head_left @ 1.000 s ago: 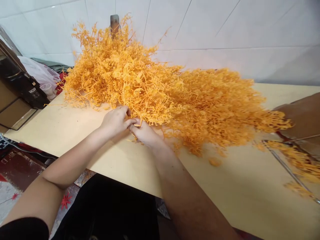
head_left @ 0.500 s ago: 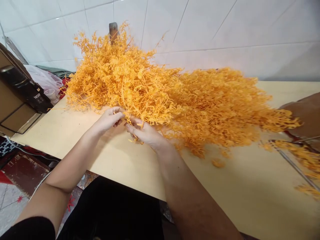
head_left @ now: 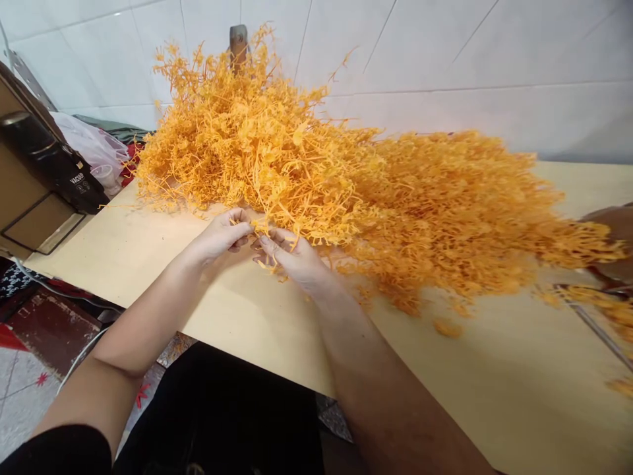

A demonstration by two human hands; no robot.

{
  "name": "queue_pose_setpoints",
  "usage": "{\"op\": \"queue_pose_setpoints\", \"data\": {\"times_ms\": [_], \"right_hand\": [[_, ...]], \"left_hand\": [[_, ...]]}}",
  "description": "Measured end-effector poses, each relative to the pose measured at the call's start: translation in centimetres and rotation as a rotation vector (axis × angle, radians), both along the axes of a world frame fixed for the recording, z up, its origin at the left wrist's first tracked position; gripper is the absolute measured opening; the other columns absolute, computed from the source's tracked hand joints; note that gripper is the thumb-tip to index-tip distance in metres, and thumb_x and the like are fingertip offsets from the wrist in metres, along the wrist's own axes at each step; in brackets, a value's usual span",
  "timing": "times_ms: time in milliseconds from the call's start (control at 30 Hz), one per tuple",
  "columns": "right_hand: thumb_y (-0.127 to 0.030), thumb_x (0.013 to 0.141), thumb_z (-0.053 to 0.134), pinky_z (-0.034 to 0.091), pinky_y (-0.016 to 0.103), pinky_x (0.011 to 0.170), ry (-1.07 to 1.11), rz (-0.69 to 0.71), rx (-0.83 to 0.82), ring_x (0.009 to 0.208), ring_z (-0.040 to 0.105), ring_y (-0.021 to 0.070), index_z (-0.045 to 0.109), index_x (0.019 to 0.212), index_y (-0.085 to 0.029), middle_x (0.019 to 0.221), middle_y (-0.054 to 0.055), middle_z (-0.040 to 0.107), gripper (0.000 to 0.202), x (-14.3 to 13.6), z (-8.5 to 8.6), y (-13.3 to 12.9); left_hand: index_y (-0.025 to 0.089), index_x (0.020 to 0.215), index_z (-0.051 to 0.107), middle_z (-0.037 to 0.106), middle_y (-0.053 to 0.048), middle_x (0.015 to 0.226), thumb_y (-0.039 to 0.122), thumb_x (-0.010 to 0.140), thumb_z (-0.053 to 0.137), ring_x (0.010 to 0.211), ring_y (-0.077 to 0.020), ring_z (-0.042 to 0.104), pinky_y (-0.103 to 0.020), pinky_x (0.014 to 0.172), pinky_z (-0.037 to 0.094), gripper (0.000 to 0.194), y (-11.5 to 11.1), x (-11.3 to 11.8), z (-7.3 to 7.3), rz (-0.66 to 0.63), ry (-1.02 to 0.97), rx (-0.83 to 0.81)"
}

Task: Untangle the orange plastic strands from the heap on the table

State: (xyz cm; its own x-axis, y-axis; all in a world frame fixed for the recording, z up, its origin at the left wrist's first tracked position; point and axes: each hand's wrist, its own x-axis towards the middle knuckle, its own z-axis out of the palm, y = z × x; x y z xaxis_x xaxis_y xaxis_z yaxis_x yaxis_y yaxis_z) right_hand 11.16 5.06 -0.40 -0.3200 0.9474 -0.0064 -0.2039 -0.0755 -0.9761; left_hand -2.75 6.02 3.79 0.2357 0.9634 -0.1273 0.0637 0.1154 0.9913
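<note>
A large heap of orange, branching sprigs (head_left: 277,158), perhaps artificial plants, spreads across the table from left to right. At its front edge my left hand (head_left: 225,237) is closed in a pinch, thumb against the fingers. Between my hands is a small orange sprig (head_left: 260,228), and both hands grip it. My right hand (head_left: 294,260) is closed too, a few orange strands poking out between and below its fingers. The far fingertips of both hands are partly hidden by the strands.
A pale wooden table (head_left: 148,247) stands against a white tiled wall (head_left: 445,46). On the left are a box marked VACUUM (head_left: 69,171), a clear plastic bag (head_left: 84,138) and a small cup (head_left: 105,177). More orange pieces and a metal rod (head_left: 601,330) lie at the right.
The view has shifted slightly, so the heap appears farther right. My hands stay close together on the sprig, with only a small movement of the fingers.
</note>
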Motion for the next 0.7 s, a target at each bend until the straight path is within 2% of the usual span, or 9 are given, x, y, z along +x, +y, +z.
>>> {"op": "queue_pose_setpoints", "data": {"times_ms": [100,167,233,333,433,533,700], "right_hand": [[-0.061,0.041,0.075,0.049,0.028,0.058,0.038,-0.007,-0.092,0.060,0.052,0.0085,0.054,0.081,-0.020,0.071,-0.004,0.053,0.061,-0.2,0.0,-0.1],[-0.064,0.046,0.071,0.045,0.025,0.050,0.032,-0.043,-0.107,0.053,0.049,0.0072,0.051,0.079,-0.021,0.066,-0.005,0.051,0.059,-0.4,-0.3,0.0],[-0.064,0.054,0.067,0.040,0.023,0.047,0.036,-0.095,-0.087,0.049,0.044,0.0065,0.049,0.078,-0.021,0.061,-0.006,0.048,0.052,-0.5,-0.7,0.2],[-0.057,0.066,0.061,0.034,0.023,0.046,0.025,-0.118,-0.010,0.049,0.040,0.0067,0.047,0.075,-0.021,0.058,-0.006,0.044,0.039,-0.7,-1.2,0.3],[-0.047,0.073,0.056,0.029,0.023,0.046,-0.027,-0.075,0.091,0.048,0.035,0.0066,0.041,0.066,-0.021,0.055,-0.005,0.038,0.031,-0.8,-1.4,0.4],[-0.041,0.078,0.052,0.025,0.023,0.046,-0.091,-0.049,0.147,0.048,0.029,0.0067,0.036,0.061,-0.021,0.053,-0.005,0.032,0.030,-0.7,-1.4,0.5],[-0.043,0.078,0.051,0.022,0.023,0.045,-0.139,-0.031,0.165,0.047,0.025,0.0060,0.041,0.067,-0.020,0.053,-0.006,0.031,0.027,-0.4,-1.3,0.6]], "left_hand": [[0.017,0.070,0.038,0.039,0.009,0.045,0.012,0.073,0.050,0.037,-0.0002,0.029,-0.012,0.039,0.018,0.014,-0.1,0.6,-0.3,0.023,-0.018,-0.006],[0.017,0.080,0.044,0.037,0.010,0.046,0.010,0.073,0.049,0.037,-0.0006,0.029,-0.012,0.039,0.018,0.011,-0.1,0.8,-0.4,0.011,-0.045,-0.028],[0.017,0.087,0.048,0.035,0.011,0.047,0.009,0.073,0.048,0.037,-0.0008,0.028,-0.013,0.039,0.018,0.016,-0.1,0.9,-0.6,-0.001,-0.062,-0.046],[0.014,0.076,0.049,0.037,0.008,0.050,0.008,0.072,0.046,0.040,-0.0007,0.032,-0.012,0.040,0.021,0.008,0.2,0.9,-0.8,0.034,-0.039,-0.029],[0.015,0.065,0.043,0.039,0.007,0.050,0.009,0.073,0.044,0.042,-0.0013,0.034,-0.013,0.041,0.024,0.010,0.4,1.1,-1.0,0.112,-0.008,-0.001],[0.016,0.062,0.040,0.037,0.008,0.048,0.010,0.074,0.044,0.040,-0.0016,0.032,-0.013,0.040,0.022,0.013,0.5,1.7,-1.4,0.154,-0.035,-0.007],[0.016,0.060,0.039,0.035,0.008,0.046,0.006,0.073,0.042,0.038,-0.0022,0.029,-0.016,0.040,0.021,0.016,1.2,3.3,-2.3,0.233,-0.075,-0.033]]}}
